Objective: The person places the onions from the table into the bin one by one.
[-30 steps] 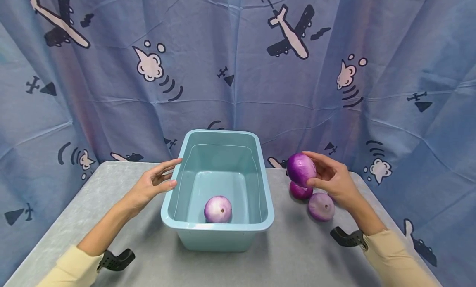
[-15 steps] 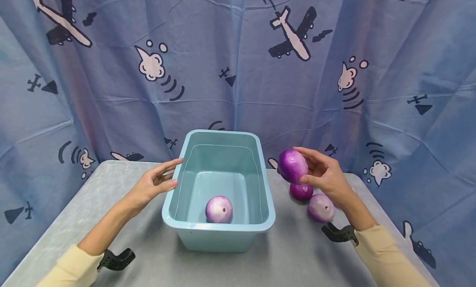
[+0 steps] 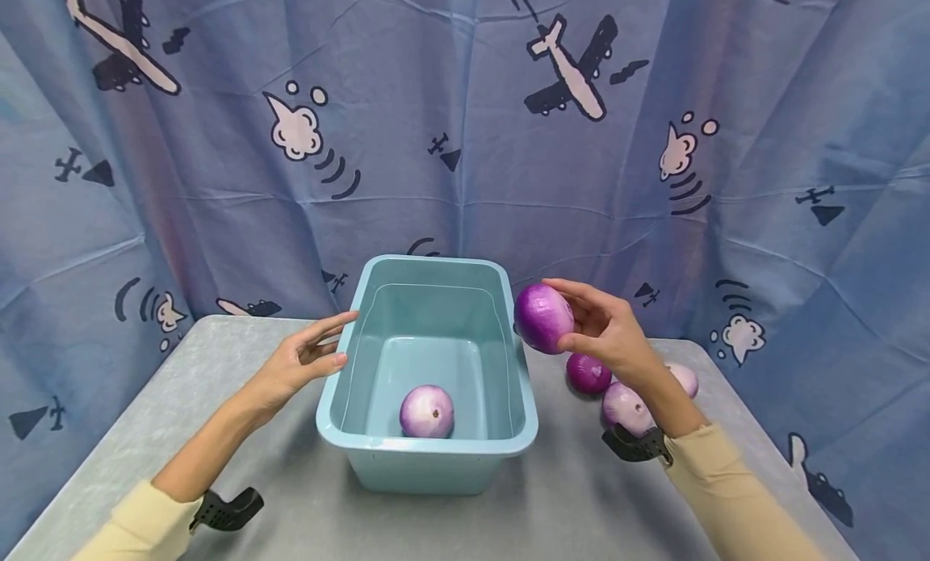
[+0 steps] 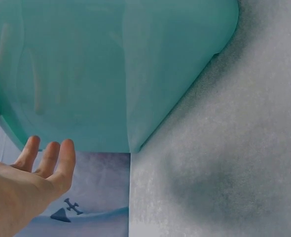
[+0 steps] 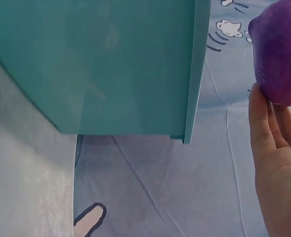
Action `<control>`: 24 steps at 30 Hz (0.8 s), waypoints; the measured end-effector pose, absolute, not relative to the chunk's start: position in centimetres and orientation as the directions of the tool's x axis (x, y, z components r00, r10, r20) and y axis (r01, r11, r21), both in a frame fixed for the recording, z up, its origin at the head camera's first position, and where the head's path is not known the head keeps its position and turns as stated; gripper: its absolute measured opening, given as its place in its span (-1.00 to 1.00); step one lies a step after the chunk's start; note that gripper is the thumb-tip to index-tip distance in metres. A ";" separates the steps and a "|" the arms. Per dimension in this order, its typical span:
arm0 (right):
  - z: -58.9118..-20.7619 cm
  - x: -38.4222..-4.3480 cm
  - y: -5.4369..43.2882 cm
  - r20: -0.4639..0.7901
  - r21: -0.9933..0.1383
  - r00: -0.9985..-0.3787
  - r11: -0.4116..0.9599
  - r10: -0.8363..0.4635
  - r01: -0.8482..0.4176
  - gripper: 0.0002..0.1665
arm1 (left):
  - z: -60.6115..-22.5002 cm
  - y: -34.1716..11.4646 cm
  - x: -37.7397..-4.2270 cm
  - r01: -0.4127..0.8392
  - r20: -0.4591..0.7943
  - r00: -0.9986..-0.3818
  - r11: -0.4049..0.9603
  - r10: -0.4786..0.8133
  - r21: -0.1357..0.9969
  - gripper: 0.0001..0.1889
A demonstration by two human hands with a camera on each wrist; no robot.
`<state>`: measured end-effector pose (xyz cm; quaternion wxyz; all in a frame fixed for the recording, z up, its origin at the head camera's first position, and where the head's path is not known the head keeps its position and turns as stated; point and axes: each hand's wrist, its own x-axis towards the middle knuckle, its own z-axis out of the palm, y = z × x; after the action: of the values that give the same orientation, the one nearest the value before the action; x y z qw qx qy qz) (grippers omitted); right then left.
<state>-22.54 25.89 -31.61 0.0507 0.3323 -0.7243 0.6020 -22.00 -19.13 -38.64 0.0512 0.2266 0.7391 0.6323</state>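
In the head view my right hand (image 3: 609, 331) holds a purple onion (image 3: 543, 318) between thumb and fingers, raised beside the right rim of a light blue plastic tub (image 3: 427, 480). The right wrist view shows the same onion (image 5: 279, 52) on the fingertips, outside the tub wall. My left hand (image 3: 294, 367) touches the tub's left rim with loosely bent, spread fingers. One pale purple onion (image 3: 426, 411) lies inside the tub, near its front wall.
Right of the tub, a dark purple onion (image 3: 588, 374), a paler onion (image 3: 626, 408) and another pale onion (image 3: 684, 378), partly behind the right forearm, lie on the grey table (image 3: 552, 496). A blue patterned curtain (image 3: 465, 141) hangs behind.
My right hand has carried the purple onion leftward and slightly up, from above the loose onions to the tub's right rim. The left hand has stayed at the rim.
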 end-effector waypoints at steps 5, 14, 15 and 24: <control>-31.5 -22.9 25.0 0.467 -0.844 -0.765 0.033 -0.443 -0.535 -0.20 | -38.7 -19.1 -21.9 0.269 0.210 -0.893 0.096 0.399 0.958 -0.37; -31.4 -23.1 23.1 0.448 -0.852 -0.756 0.028 -0.477 -0.523 -0.18 | -38.8 -19.1 -21.9 0.272 0.216 -0.890 0.088 0.402 0.958 -0.37; -31.4 -23.2 22.9 0.449 -0.851 -0.751 0.025 -0.483 -0.525 -0.18 | -38.8 -19.2 -21.9 0.273 0.217 -0.889 0.087 0.402 0.958 -0.37; -31.9 -23.4 21.9 0.482 -0.837 -0.712 -0.027 -0.510 -0.547 -0.26 | -38.8 -19.1 -22.0 0.274 0.221 -0.886 0.076 0.407 0.959 -0.37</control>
<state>-23.40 21.92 -31.87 0.0153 0.3789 -0.6973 0.6082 -21.96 -19.14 -38.85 0.0518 0.2327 0.7316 0.6386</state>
